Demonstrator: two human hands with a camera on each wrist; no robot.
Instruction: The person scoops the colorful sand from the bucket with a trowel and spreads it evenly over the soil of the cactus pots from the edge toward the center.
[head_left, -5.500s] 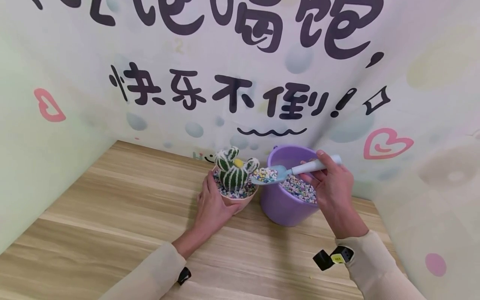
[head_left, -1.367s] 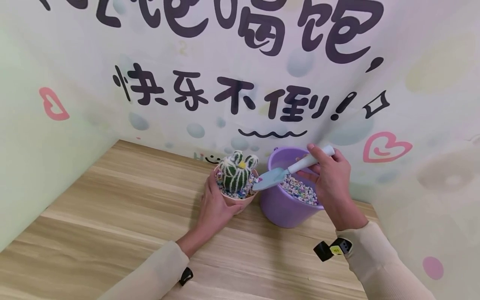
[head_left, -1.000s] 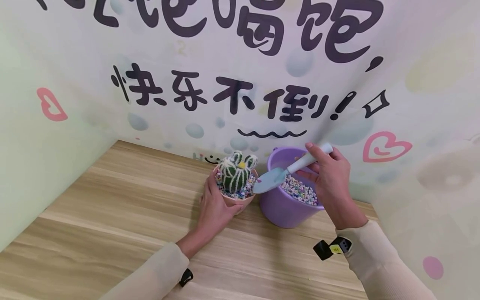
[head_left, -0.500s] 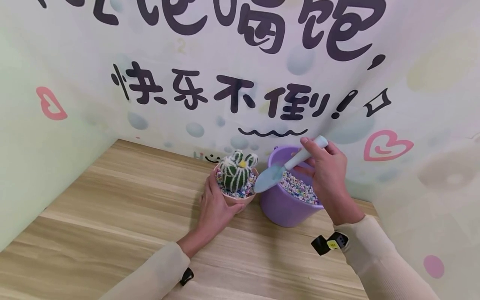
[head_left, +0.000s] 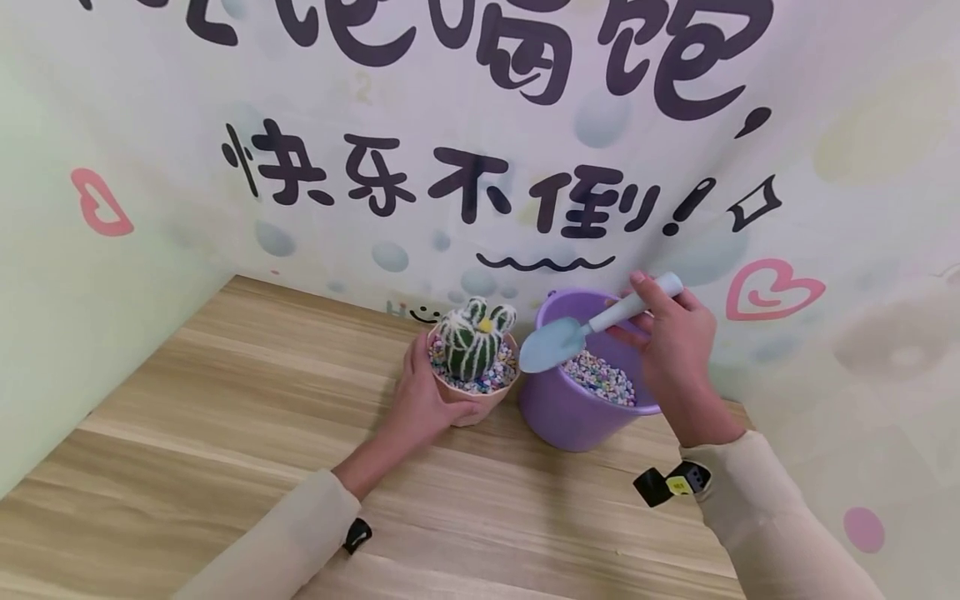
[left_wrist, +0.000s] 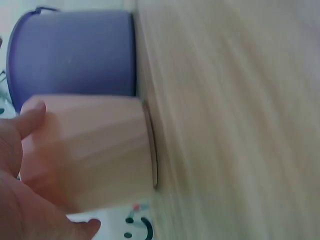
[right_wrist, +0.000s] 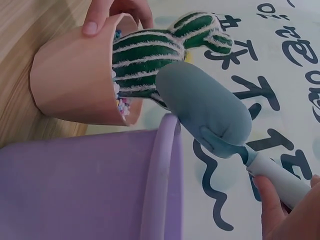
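In the head view a striped green toy cactus (head_left: 468,352) stands in a peach flower pot (head_left: 487,405) among coloured pebbles (head_left: 489,382). My left hand (head_left: 422,402) holds that pot from the left; the right wrist view shows its fingers over the rim. With my right hand (head_left: 681,350) I grip the pale handle of a light blue trowel (head_left: 553,343). Its scoop carries no pebbles and hangs above the near-left rim of a purple bucket (head_left: 566,421), just right of the pot. More pebbles (head_left: 600,377) lie inside the bucket, partly hidden by the right hand.
The wooden tabletop (head_left: 247,425) stretches left and in front of the pot. Behind it hangs a white printed cloth (head_left: 315,250) with large black lettering, close to the pot and bucket. A pale wall (head_left: 45,333) borders the left side.
The trowel held a heap of pebbles beside the cactus; its scoop is now bare. It has moved away from the pot, rightward over the bucket's rim. The left hand still holds the pot.
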